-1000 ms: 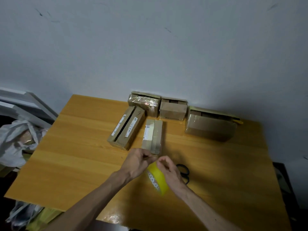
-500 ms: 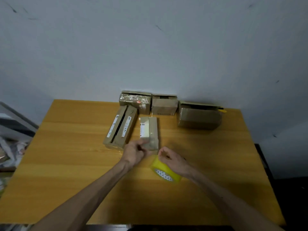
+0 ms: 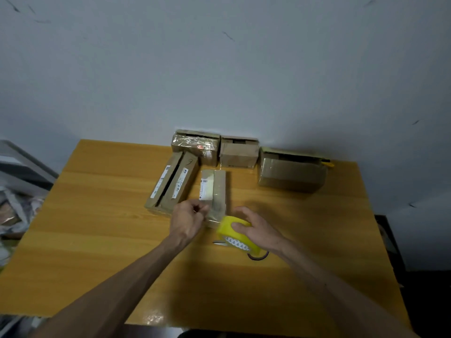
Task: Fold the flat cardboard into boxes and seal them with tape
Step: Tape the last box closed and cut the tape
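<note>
Stretching over the near end of the narrow box [image 3: 214, 189], which lay lengthwise at the middle of the counter [image 3: 97, 215], a glossy tape strip [image 3: 215, 214] seemed to run from the left hand [image 3: 188, 220] to the yellow tape roll [image 3: 235, 234]. The left hand's fingers were curled together at the box's near-left corner, apparently pinching the strip's free end against the cardboard, though the tape was too clear to be sure. The right hand [image 3: 256, 231] gripped the roll from above, thumb and fingers wrapped round its rim, just beside the box's near-right corner. A second before, both hands had met in the air short of the box, the roll upright between them; half a second before, the left hand had reached the box end; now the roll had been drawn down and to the right, away from the left hand. That suggested the end was anchored and a length was being paid out, so sealing this box was under way but the strip was not yet cut. The scissors [image 3: 258, 257], earlier lying plainly to the right of the hands, were now mostly hidden under the roll. A long slit box [image 3: 173, 184] lay just left; against the wall stood a tape-wrapped box [image 3: 195, 145], a small box [image 3: 239, 153] and a larger box [image 3: 291, 173].
</note>
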